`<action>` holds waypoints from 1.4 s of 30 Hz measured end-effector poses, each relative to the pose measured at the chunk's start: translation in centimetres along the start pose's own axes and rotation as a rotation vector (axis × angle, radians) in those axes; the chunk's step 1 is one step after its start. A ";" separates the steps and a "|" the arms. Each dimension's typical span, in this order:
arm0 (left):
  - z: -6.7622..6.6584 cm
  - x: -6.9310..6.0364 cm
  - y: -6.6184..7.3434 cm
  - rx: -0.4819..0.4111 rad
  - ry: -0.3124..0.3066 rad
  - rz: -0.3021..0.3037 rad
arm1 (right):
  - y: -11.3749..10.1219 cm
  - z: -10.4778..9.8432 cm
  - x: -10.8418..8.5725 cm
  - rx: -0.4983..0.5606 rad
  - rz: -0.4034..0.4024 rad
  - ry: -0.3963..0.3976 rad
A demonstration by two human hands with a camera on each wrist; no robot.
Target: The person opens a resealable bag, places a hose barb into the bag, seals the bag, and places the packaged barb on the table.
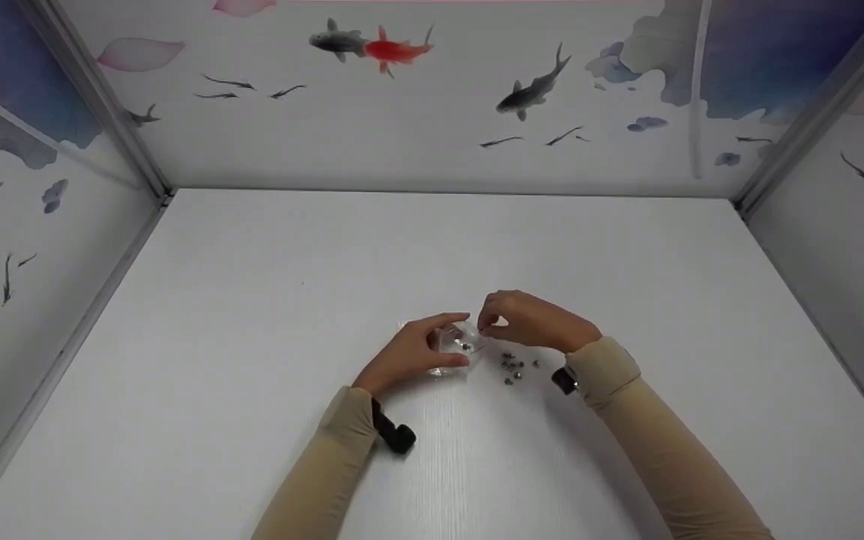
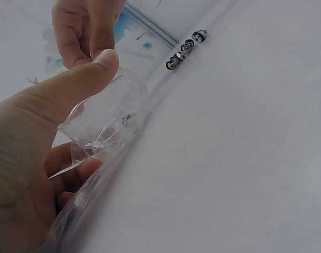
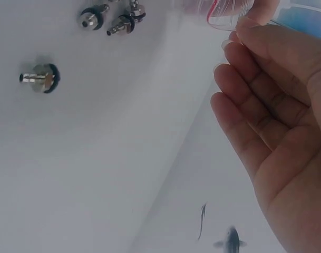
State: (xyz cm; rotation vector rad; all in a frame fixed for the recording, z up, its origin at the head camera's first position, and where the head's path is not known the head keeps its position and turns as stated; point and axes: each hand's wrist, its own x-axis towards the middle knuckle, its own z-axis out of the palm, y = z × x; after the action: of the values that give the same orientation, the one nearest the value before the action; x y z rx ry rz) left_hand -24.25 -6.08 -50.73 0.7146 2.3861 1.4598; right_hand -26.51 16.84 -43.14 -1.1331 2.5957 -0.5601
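My left hand [image 1: 408,349] holds a clear plastic zip bag [image 1: 456,340], its thumb on one side and curled fingers on the other. One small metal piece [image 2: 127,119] shows through the film in the left wrist view. At the bag's mouth, my right hand [image 1: 535,320] pinches the edge between thumb and index finger, beside a red zip line [image 3: 210,16]. Its other fingers curl loosely. Several small metal barbed fittings [image 1: 511,366] with black rings lie on the table, below and left of the right hand in the head view; one fitting [image 3: 41,79] sits apart from the others.
The white table [image 1: 252,262] is bordered by a back wall panel [image 1: 432,135] printed with fish and by side panels in metal frames. A black wrist strap [image 1: 396,433] sits at the left cuff, and a black device [image 1: 565,380] at the right cuff.
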 end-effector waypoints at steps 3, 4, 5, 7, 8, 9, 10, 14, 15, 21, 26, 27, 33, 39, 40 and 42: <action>0.0 0.0 0.0 -0.001 0.001 -0.004 | -0.1 0.1 0.1 0.000 -0.035 0.008; 0.0 0.0 0.0 0.002 0.001 -0.004 | -0.1 0.1 0.1 -0.001 -0.046 0.011; 0.0 0.0 0.0 0.003 0.001 -0.005 | -0.2 0.1 0.2 -0.003 -0.057 0.015; 0.0 0.0 -0.2 0.006 0.003 -0.006 | -0.3 0.2 0.2 -0.012 -0.073 0.021; 0.0 0.1 -0.2 0.007 0.004 -0.004 | -0.3 0.2 0.3 -0.013 -0.071 0.020; 0.0 0.1 -0.3 0.011 0.004 -0.003 | -0.3 0.2 0.3 -0.015 -0.069 0.018; 0.0 0.1 -0.3 0.015 0.005 -0.002 | -0.4 0.3 0.4 -0.017 -0.066 0.015; -0.1 0.2 -0.3 0.026 0.004 -0.003 | -0.4 0.3 0.5 -0.012 -0.049 0.005; -0.1 0.2 -0.3 0.029 0.002 -0.005 | -0.4 0.3 0.5 -0.012 -0.048 0.005; -0.1 0.2 -0.3 0.019 0.002 -0.004 | -0.2 0.4 0.4 -0.022 -0.051 0.003; 0.0 0.2 -0.4 0.024 0.000 -0.001 | 0.0 0.5 0.3 -0.023 -0.048 0.003; 0.0 0.2 -0.4 0.028 0.000 0.001 | 0.1 0.5 0.2 -0.021 -0.044 0.002; 0.0 0.2 -0.5 0.023 -0.001 0.001 | 0.4 0.5 -0.2 -0.009 -0.025 0.001; 0.0 0.2 -0.5 0.020 0.001 0.006 | 0.7 0.2 -0.9 -0.043 -0.011 0.002; 0.0 0.2 -0.5 0.021 0.001 0.007 | 0.7 0.1 -1.0 -0.049 -0.005 -0.001; 0.0 0.3 -0.5 0.018 0.001 0.005 | 0.9 0.1 -1.3 -0.049 0.006 -0.008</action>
State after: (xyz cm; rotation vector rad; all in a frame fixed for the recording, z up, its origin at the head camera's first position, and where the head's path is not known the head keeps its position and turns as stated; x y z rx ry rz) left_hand -24.62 -6.16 -51.15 0.7250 2.4030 1.4420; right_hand -26.21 18.35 -43.50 -1.1391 2.6187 -0.4924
